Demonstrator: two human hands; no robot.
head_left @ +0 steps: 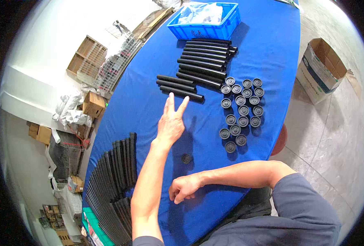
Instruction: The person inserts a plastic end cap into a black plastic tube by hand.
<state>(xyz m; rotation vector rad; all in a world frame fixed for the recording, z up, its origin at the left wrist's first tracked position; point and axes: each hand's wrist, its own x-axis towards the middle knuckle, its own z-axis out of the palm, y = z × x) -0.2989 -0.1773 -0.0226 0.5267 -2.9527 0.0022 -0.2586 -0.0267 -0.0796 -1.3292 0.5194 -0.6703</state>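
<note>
My left hand (171,124) reaches forward over the blue-covered table, its fingers stretched out and spread. Its fingertips are at the nearest black tube (182,94), one of three lying side by side; whether they touch it I cannot tell. Closer to me, my right hand (184,189) is held with its fingers curled in, and whatever they may hold is hidden. A single round black cap (186,158) lies between my two hands. To the right, several ringed round caps (243,110) lie in a loose group.
Beyond the three tubes lies a stack of longer black tubes (202,61), with a blue crate (204,30) holding white plastic behind it. Many black tubes (112,176) fan out at the left edge. On the floor to the right stands an open cardboard box (319,74).
</note>
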